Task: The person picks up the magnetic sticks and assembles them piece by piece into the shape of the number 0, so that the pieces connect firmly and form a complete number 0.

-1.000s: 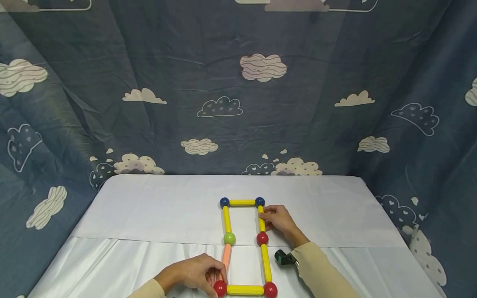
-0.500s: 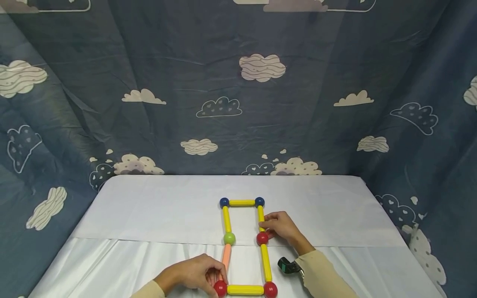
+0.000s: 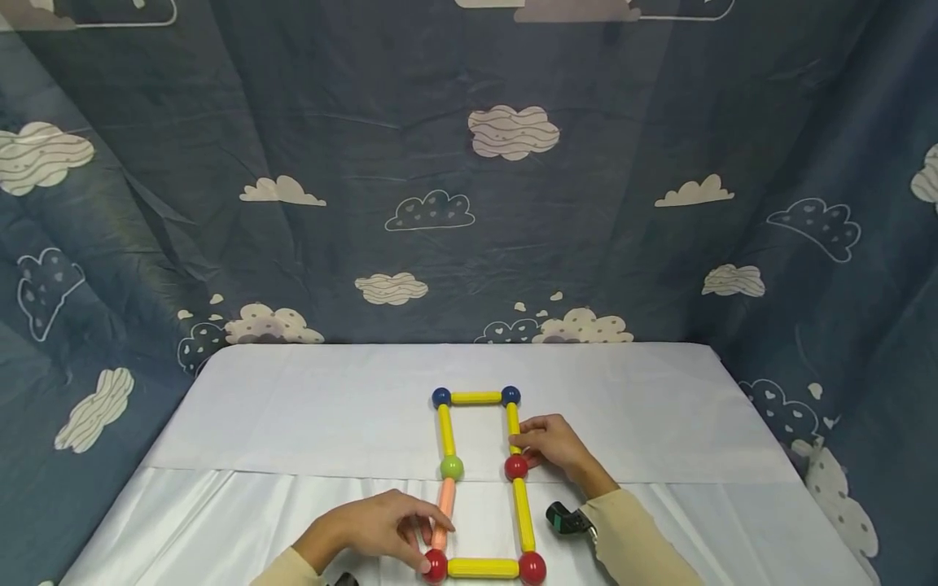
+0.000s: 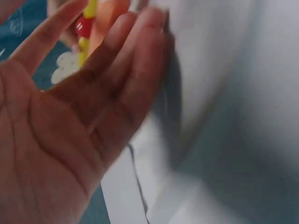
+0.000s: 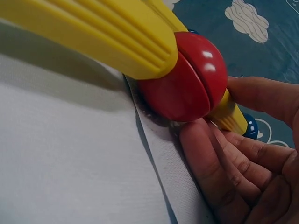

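Note:
A frame of magnetic rods and balls lies on the white cloth. My left hand (image 3: 370, 525) is at its near left corner, thumb at the red ball (image 3: 436, 566), loosely bent fingers over the salmon rod (image 3: 445, 498). The left wrist view shows relaxed fingers, with nothing visible gripped. My right hand (image 3: 560, 449) pinches the right side's far yellow rod (image 3: 513, 422), just beyond the middle red ball (image 3: 516, 466). Up close in the right wrist view, index finger and thumb lie either side of that rod (image 5: 229, 114), against the red ball (image 5: 191, 77).
Blue balls (image 3: 441, 397) and a yellow crossbar (image 3: 476, 398) form the far end. A green ball (image 3: 451, 467) joins the left side. The near yellow rod (image 3: 484, 568) ends at another red ball (image 3: 532, 567). A dark cloud-print curtain (image 3: 440, 244) hangs behind the table (image 3: 293, 407).
My right hand has slid nearer along the yellow rod, to the middle red ball. My left fingers have loosened and lifted slightly at the near left corner. The frame keeps its shape.

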`<state>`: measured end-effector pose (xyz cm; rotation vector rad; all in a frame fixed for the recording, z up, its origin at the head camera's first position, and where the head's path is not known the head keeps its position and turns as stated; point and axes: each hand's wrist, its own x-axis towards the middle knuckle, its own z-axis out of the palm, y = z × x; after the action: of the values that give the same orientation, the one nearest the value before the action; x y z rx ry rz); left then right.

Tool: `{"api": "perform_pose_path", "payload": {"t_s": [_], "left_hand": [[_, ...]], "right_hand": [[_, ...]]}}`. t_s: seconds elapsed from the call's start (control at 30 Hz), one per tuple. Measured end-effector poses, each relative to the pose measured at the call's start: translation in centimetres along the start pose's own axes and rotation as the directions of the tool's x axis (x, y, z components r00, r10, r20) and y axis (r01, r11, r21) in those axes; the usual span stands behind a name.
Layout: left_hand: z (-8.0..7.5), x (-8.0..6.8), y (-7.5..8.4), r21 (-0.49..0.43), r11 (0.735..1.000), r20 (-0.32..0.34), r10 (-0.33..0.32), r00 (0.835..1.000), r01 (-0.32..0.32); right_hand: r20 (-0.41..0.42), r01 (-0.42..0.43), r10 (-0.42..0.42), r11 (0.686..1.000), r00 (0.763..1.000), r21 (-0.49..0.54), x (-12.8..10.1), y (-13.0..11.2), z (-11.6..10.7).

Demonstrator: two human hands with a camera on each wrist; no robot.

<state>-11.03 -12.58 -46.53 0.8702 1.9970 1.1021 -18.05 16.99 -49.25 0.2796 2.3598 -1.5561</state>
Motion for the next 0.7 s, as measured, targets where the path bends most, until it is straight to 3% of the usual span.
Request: {"api": "perform_pose_path", "payload": {"t_s": [0.13,0.27,0.33,0.4,0.53,0.7], "left_hand": [[-0.9,1.1,0.1,-0.027,0.999,-0.164,-0.05,0.985,0.046],[-1.4,3.0,-0.1,-0.128,0.984,-0.328,-0.157,0.932,0.121],[-1.5,3.9,-0.2,-0.142,0.977,-0.386,-0.202,0.9,0.159],[-1.6,4.7,-0.1,-0.121,0.973,-0.416,-0.231,0.88,0.198],[-1.7,5.6,0.3,-0.032,0.965,-0.403,-0.252,0.88,0.262],[-1.7,6.0,0.6,0.058,0.964,-0.391,-0.217,0.894,0.259]], "right_hand": [[-0.006,0.002,-0.002,1.0,1.0,0.007,0.0,0.1,0.0],[-0.005,0.002,-0.002,1.0,1.0,0.014,0.0,0.1,0.0],[-0.005,0.0,0.0,1.0,1.0,0.018,-0.1,0.1,-0.1],[-0.004,-0.005,0.005,1.0,1.0,0.022,-0.1,0.1,-0.1],[-0.006,-0.008,0.008,1.0,1.0,0.026,-0.1,0.2,-0.1],[-0.003,-0.002,0.002,1.0,1.0,0.028,0.0,0.3,-0.2]]}}
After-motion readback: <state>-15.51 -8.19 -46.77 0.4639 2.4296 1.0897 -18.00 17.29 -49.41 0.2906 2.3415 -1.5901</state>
